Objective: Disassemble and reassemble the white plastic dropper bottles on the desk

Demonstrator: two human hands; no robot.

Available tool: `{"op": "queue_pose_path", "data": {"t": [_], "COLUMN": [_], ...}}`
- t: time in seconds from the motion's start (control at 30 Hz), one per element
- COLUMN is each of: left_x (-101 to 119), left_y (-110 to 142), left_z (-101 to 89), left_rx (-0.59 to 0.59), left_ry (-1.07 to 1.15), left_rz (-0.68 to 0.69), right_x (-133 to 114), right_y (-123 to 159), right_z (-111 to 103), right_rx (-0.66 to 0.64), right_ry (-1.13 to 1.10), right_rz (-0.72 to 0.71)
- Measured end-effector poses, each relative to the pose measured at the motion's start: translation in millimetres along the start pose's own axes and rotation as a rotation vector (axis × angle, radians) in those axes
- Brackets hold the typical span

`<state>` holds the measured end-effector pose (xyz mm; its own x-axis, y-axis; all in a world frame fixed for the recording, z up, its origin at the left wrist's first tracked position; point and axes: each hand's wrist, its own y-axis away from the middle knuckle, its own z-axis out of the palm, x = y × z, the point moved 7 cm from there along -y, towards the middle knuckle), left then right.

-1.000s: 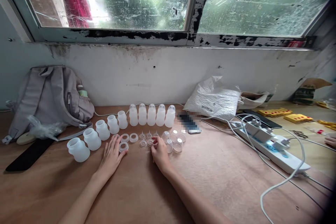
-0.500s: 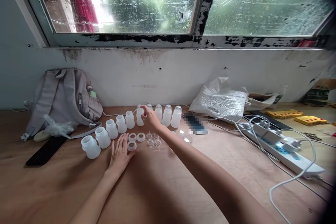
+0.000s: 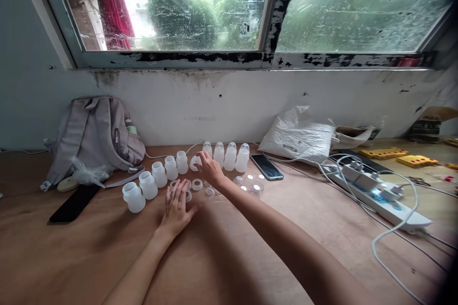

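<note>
My right hand [image 3: 211,170] reaches across the table, its fingers closed on a white baby bottle [image 3: 195,163] that tilts toward me. Whether this bottle wears a cap I cannot make out. Beyond it stand several capped baby bottles [image 3: 229,157]. My left hand [image 3: 177,209] lies with fingers spread over white collar rings [image 3: 196,184], partly covering them. Uncapped bottles [image 3: 148,186] stand in a slanting row to its left. Small clear discs [image 3: 209,192] lie by my right wrist, some hidden by the arm. Clear domed caps [image 3: 256,188] sit right of the forearm.
A grey backpack [image 3: 96,138] and a black phone-like slab [image 3: 73,204] are at left. At right are a phone [image 3: 267,167], a silver bag [image 3: 296,133], a power strip [image 3: 379,195] with trailing white cables, and yellow blocks [image 3: 384,153].
The bottle by my right hand has gone from upright to tilted, with my fingers closed on it. My left hand has shifted right over the rings. The view has moved slightly.
</note>
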<state>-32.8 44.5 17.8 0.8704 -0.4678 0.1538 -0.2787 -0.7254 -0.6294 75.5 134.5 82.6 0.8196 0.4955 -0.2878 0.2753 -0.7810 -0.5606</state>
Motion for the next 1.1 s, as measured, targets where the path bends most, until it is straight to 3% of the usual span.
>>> {"op": "queue_pose_path", "data": {"t": [0.17, 0.23, 0.37, 0.5, 0.57, 0.7, 0.83, 1.1], "left_x": [12.2, 18.4, 35.5, 58.8, 69.7, 82.2, 86.6, 89.3], "left_y": [-0.9, -0.4, 2.5, 11.1, 15.0, 17.7, 15.9, 8.0], "left_z": [-36.2, -44.9, -37.5, -16.2, -10.0, -7.7, -9.5, -9.1], "left_rx": [0.291, 0.325, 0.183, -0.063, -0.160, -0.292, -0.349, -0.330], "left_ry": [-0.036, -0.012, 0.109, 0.234, 0.290, 0.472, 0.570, 0.573], "left_rz": [0.029, 0.073, 0.211, 0.302, 0.294, 0.159, 0.072, 0.071], "right_x": [-13.2, -16.2, -6.2, 13.8, 24.7, 39.7, 42.1, 52.6], "right_y": [39.3, 66.7, 120.4, 149.2, 153.8, 153.3, 150.2, 149.3], "right_z": [-44.7, -62.7, -73.4, -59.8, -55.0, -62.4, -70.7, -72.4], "right_rx": [0.208, 0.263, 0.214, 0.021, -0.027, 0.065, 0.114, 0.170], "right_ry": [-0.298, -0.448, -0.687, -0.581, -0.492, -0.409, -0.429, -0.449], "right_rz": [-0.116, -0.117, 0.028, 0.142, 0.170, 0.186, 0.143, 0.186]}}
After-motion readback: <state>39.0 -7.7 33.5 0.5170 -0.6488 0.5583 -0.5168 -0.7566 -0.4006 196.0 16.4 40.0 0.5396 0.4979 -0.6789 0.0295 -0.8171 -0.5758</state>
